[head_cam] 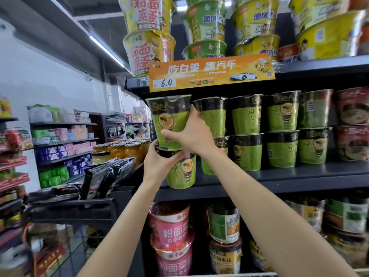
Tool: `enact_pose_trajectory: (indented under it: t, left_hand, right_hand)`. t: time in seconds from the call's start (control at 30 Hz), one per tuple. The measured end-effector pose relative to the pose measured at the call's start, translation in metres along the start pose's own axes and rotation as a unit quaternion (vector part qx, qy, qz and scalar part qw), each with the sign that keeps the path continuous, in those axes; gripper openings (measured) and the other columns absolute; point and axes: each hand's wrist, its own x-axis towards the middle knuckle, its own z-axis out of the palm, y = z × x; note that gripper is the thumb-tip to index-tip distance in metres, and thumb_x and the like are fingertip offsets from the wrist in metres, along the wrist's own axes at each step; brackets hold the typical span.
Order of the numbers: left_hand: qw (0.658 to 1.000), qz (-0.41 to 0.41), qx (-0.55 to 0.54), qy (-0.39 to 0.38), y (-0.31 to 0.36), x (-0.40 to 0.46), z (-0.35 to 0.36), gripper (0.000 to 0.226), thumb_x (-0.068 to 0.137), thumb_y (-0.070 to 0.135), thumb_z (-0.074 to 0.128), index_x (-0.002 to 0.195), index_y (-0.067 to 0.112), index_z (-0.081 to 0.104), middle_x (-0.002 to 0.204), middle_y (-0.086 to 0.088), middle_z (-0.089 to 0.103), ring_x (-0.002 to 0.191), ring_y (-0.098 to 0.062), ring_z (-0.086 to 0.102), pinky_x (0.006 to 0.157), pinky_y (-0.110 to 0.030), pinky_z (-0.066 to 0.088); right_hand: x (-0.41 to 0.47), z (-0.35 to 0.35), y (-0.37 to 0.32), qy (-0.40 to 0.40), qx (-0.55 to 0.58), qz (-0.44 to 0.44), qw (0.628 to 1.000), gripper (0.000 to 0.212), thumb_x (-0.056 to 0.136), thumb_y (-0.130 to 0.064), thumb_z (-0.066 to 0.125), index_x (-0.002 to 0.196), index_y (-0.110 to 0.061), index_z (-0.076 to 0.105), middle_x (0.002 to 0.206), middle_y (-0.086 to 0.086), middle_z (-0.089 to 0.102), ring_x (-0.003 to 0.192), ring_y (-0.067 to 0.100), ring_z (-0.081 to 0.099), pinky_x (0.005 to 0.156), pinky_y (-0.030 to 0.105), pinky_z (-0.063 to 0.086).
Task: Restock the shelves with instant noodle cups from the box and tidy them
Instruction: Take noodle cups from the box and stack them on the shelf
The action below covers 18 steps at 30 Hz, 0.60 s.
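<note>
Right hand (194, 134) grips upper green cup (169, 118), left end of middle shelf (279, 176). Left hand (159, 158) holds lower green cup (180, 172) at rim. Advice: seat upper cup centred on lower lid, label forward, release slowly.

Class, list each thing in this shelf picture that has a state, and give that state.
Upper green noodle cup: sealed, upright, stacked on lower cup.
Lower green noodle cup: upright on middle shelf.
Right hand: grips upper cup.
Left hand: holds lower cup's rim.
</note>
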Motion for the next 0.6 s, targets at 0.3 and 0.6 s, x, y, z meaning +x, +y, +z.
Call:
enact_pose_trajectory:
  t: [0.3,0.6]
  left_hand:
    - [0.990,-0.062,0.117,0.040,-0.017,0.044,0.025,0.103,0.064,0.050,0.080,0.145,0.014,0.028,0.141,-0.008,0.048,0.129,-0.027,0.045,0.100,-0.040,0.041]
    - [0.976,-0.016,0.215,0.033,-0.026,0.043,0.032,0.098,0.072,0.057,0.069,0.148,0.021,0.018,0.145,-0.008,0.043,0.128,-0.029,0.046,0.096,-0.043,0.043]
  right_hand:
    - [0.030,0.034,0.018,0.072,-0.042,0.044,0.996,0.107,0.075,-0.060,0.067,0.150,-0.009,0.010,0.148,0.017,0.032,0.118,0.035,0.054,0.087,0.039,0.047]
    - [0.036,0.049,0.031,0.088,-0.055,0.015,0.995,0.098,0.084,-0.053,0.062,0.151,-0.024,-0.003,0.137,0.020,0.042,0.101,0.041,0.061,0.073,0.038,0.048]
